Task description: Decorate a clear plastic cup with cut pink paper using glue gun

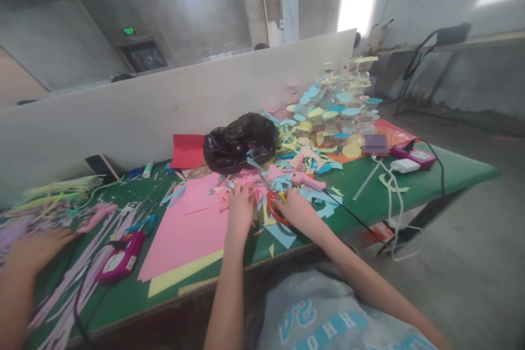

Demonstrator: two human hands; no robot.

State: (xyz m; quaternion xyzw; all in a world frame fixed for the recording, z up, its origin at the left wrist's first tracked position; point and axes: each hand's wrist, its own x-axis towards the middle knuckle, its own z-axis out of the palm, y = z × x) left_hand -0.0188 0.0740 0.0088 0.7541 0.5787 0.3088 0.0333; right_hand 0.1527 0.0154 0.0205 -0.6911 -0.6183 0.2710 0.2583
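Note:
My right hand [296, 209] is closed around a pair of scissors [275, 212] with red handles; the blades point away to the upper left, over the scraps. Just left of it, my left hand [240, 209] rests palm down, its fingers stretched over pink paper scraps [223, 197]. No held piece shows under those fingers. Beside my left hand lies a stack of pink paper sheets [184, 229], with a yellow sheet [180, 274] poking out beneath. A blue paper scrap [281, 235] sits below the scissors.
Behind the scraps is a black plastic bag [241, 142]. Plastic cups with paper discs [344, 104] are piled at back right. A pink glue gun [307, 180] trails its cord across the green table [455, 167]. At left, another person's hand [45, 249] is near a purple power box [121, 260].

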